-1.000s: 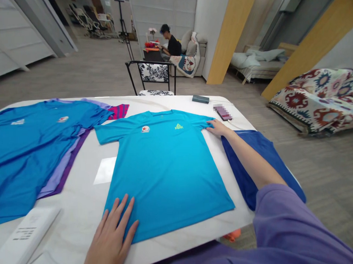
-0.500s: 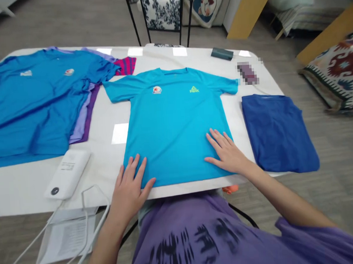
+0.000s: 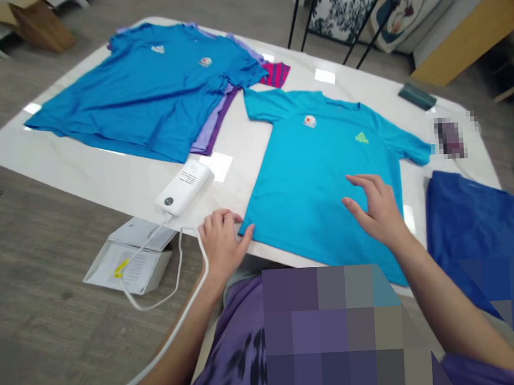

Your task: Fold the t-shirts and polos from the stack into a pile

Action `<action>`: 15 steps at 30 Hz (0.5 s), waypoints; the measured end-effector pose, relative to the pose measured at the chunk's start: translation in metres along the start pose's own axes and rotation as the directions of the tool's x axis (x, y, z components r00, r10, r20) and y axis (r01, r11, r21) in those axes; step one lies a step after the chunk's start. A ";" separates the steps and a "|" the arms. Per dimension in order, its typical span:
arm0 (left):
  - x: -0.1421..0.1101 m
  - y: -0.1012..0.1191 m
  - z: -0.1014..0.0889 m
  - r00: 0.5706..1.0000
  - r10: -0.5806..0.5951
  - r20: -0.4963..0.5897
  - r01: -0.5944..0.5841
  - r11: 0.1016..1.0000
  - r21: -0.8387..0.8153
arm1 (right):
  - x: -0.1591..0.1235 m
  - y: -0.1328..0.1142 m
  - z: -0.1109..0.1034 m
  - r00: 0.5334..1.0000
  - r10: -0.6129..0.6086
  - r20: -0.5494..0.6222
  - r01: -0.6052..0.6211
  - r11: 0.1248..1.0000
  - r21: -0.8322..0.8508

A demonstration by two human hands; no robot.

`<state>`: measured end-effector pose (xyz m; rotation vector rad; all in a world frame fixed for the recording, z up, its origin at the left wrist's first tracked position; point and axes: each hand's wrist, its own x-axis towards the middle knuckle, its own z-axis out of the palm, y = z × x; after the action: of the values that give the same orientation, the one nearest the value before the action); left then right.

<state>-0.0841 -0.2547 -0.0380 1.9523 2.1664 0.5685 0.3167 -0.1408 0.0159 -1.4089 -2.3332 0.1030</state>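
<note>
A bright turquoise T-shirt (image 3: pixel 320 177) lies spread flat, front side up, with a red-and-white badge and a green logo on its chest. At its near left hem corner is my left hand (image 3: pixel 222 237), fingers bent and thumb apart from them over the cloth edge; the corner itself still lies flat. My right hand (image 3: pixel 378 209) hovers over the lower right part of the shirt, thumb and fingers apart, holding nothing. To the right of the shirt lies a folded dark blue garment (image 3: pixel 474 221), its near part covered by blurred blocks.
Several shirts lie stacked at the left, a blue T-shirt (image 3: pixel 148 89) on top. A white power bank (image 3: pixel 185 187) trails a white cable (image 3: pixel 182 328) past my left forearm. A dark green case (image 3: pixel 417 97), a pixelated item (image 3: pixel 450 138) and a chair (image 3: pixel 342 10) are farther off.
My view has swung left and tilted. Both hands were flat on the turquoise shirt; my left has shifted to the hem corner with fingers bending, and my right has lifted off the cloth.
</note>
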 end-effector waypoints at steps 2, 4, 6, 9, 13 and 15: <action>0.000 0.006 -0.002 0.997 0.052 0.053 -0.050 0.998 -0.043 | 0.069 -0.020 0.014 0.997 -0.078 0.029 0.076 0.996 0.056; 0.000 0.008 -0.002 0.989 0.112 0.094 -0.101 0.989 -0.107 | 0.144 -0.037 0.037 0.990 -0.118 0.082 0.109 0.988 0.106; 0.002 0.007 0.000 0.985 0.128 0.111 -0.107 0.978 -0.181 | 0.221 -0.048 0.066 0.987 -0.090 0.137 0.074 0.990 0.117; 0.008 0.003 -0.002 0.985 0.103 0.136 -0.057 0.950 -0.307 | 0.328 -0.058 0.115 0.984 0.050 0.172 -0.059 0.997 0.046; 0.019 -0.003 -0.011 0.973 0.076 0.216 0.024 0.904 -0.428 | 0.425 -0.072 0.172 0.954 0.236 0.182 -0.231 0.972 -0.050; 0.022 -0.006 -0.010 0.970 0.079 0.228 0.038 0.883 -0.469 | 0.452 -0.079 0.192 0.932 0.260 0.251 -0.253 0.965 -0.060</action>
<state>-0.0963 -0.2351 -0.0280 1.6784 1.6659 0.7364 -0.0048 0.2384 0.0003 -1.8048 -2.3414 0.3511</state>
